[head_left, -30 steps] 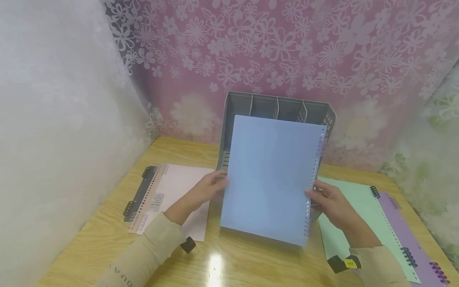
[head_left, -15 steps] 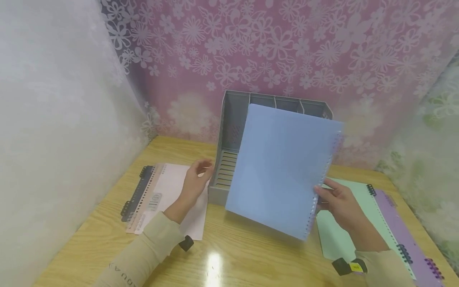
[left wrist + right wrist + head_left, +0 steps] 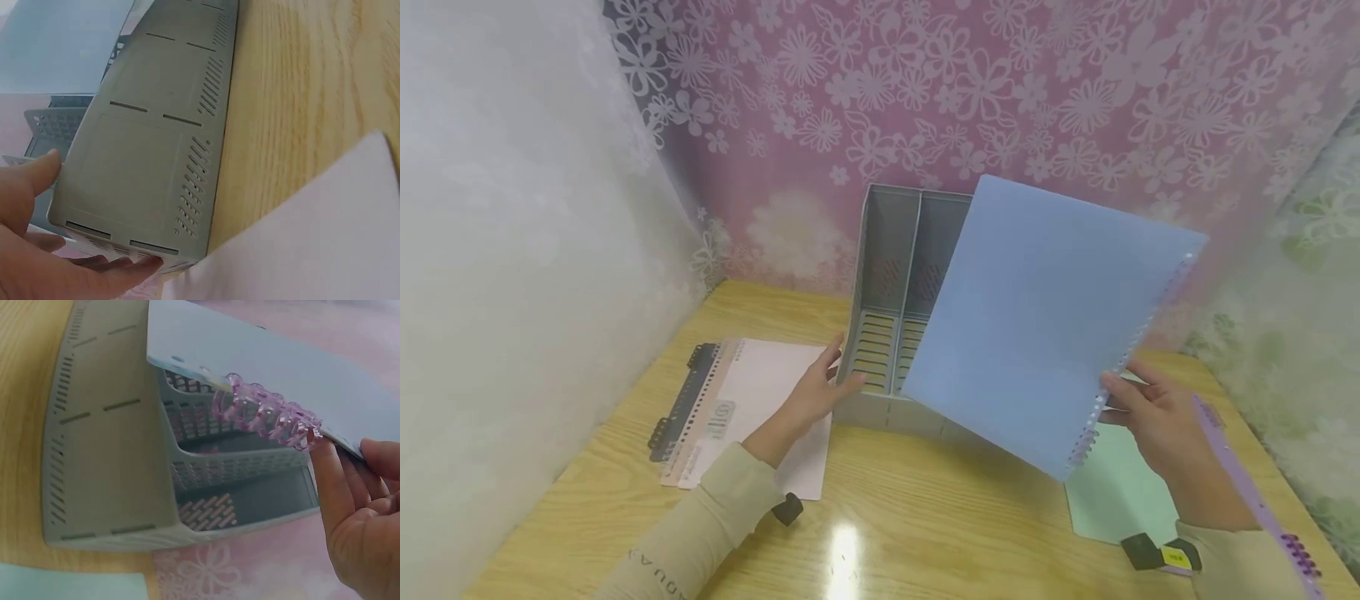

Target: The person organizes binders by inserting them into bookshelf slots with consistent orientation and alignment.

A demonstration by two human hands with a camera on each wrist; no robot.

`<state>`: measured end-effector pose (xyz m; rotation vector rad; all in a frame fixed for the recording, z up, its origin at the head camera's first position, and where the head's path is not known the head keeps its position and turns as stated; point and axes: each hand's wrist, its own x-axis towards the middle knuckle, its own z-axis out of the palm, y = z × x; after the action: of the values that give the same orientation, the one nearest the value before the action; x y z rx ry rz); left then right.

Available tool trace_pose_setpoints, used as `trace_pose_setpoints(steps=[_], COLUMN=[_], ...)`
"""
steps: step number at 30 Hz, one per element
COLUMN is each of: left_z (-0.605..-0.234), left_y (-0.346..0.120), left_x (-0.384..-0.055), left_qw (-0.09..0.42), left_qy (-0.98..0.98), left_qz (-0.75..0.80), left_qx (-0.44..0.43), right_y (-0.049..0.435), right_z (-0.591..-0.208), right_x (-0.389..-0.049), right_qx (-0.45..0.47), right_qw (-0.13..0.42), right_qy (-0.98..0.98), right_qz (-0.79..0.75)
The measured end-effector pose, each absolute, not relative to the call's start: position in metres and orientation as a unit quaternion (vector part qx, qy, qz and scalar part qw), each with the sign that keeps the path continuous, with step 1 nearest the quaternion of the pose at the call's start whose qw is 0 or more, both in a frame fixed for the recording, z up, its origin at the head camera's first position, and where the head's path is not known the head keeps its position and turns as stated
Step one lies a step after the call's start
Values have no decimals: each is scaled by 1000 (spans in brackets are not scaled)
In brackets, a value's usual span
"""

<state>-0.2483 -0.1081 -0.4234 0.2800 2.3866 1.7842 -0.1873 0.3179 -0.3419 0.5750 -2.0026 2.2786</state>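
My right hand (image 3: 1165, 425) pinches a blue loose-leaf notebook (image 3: 1045, 317) by its ring-bound edge, thumb on the front cover. The notebook is raised and tilted, overlapping the right part of a grey file rack (image 3: 861, 410). Clear purple binding rings (image 3: 269, 412) show close to the fingers in the right wrist view. At the rack's left front corner, my left hand (image 3: 808, 400) grips the rack, with the thumb at the front rim and the fingers against the side wall, as the left wrist view shows. Two slatted compartments of the rack are visible; the notebook hides the others.
Left of the rack lie overlapping notebooks, a pink one (image 3: 782, 383) on top and a dark one (image 3: 688, 400) at the edge. On the right are a green notebook (image 3: 1120, 492) and a purple one (image 3: 1255, 492). A floral curtain (image 3: 790, 150) hangs behind.
My left hand has let go of the blue notebook and moved onto the rack's corner. The right hand has carried the notebook right and up, tilting it and uncovering the rack's left compartments.
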Motion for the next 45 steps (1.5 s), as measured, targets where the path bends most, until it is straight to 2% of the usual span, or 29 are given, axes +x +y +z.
trace_pose_setpoints(steps=[7, 11, 23, 30, 45], left_z=[-426, -427, -424, -423, -427], left_y=[-110, -110, -112, -112, -114], left_x=[-249, -250, -247, -248, -251], left_qw=[92, 98, 103, 109, 116], left_qy=[809, 814, 807, 809, 810], left_qz=[573, 566, 572, 569, 565], left_qx=[92, 93, 106, 105, 106], right_y=[330, 337, 356, 357, 354], right_z=[-333, -326, -294, -287, -284], right_x=[-186, -183, -171, -165, -159], right_qx=[199, 178, 29, 14, -23], right_qw=[42, 74, 162, 186, 249], right_qy=[-647, -640, -680, -644, -723], right_qz=[735, 744, 714, 742, 643])
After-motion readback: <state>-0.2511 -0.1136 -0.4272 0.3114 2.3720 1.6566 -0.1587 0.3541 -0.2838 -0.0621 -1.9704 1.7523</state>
